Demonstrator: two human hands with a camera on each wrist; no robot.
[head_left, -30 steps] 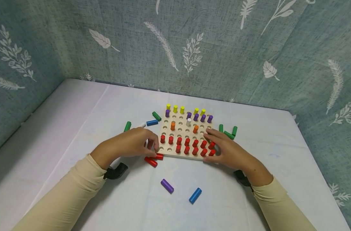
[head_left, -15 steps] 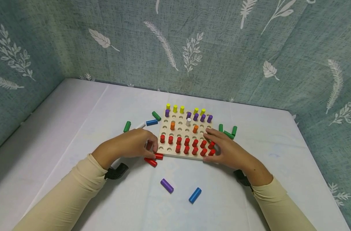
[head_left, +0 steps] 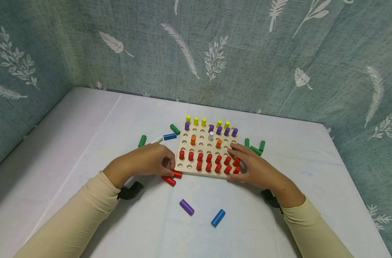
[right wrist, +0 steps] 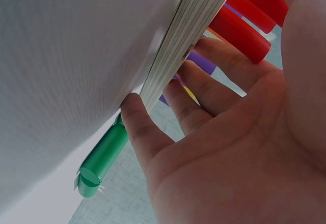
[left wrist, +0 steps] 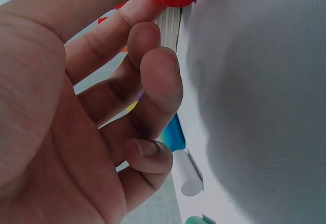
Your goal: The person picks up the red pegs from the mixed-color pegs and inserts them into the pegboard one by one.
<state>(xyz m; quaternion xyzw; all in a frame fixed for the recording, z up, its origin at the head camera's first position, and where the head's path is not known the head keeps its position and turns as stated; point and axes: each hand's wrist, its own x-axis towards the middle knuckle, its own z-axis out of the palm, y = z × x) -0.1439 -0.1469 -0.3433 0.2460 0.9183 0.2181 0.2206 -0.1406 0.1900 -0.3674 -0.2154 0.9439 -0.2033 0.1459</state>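
A pale wooden pegboard (head_left: 200, 144) carries upright pegs: two red rows at the front, purple and yellow at the back, a few orange and white between. At its front left corner my left hand (head_left: 147, 159) pinches a red peg (head_left: 177, 173) between thumb and index finger; the other fingers curl loosely. Another red peg (head_left: 168, 180) lies beside it on the cloth. My right hand (head_left: 254, 166) rests along the board's right side, its fingers nearly straight against the edge (right wrist: 175, 43) in the right wrist view.
Loose green pegs (head_left: 256, 150) lie right of the board. To its left are a blue peg (head_left: 170, 136), a white peg (left wrist: 187, 172) and green pegs (head_left: 175, 129). Nearer the front lie a purple peg (head_left: 186, 207) and another blue peg (head_left: 218, 218). Patterned fabric (head_left: 196, 50) stands behind.
The left thumb and index finger have closed in on the red peg by the corner, and it has turned slightly. My right hand and the board look unmoved.
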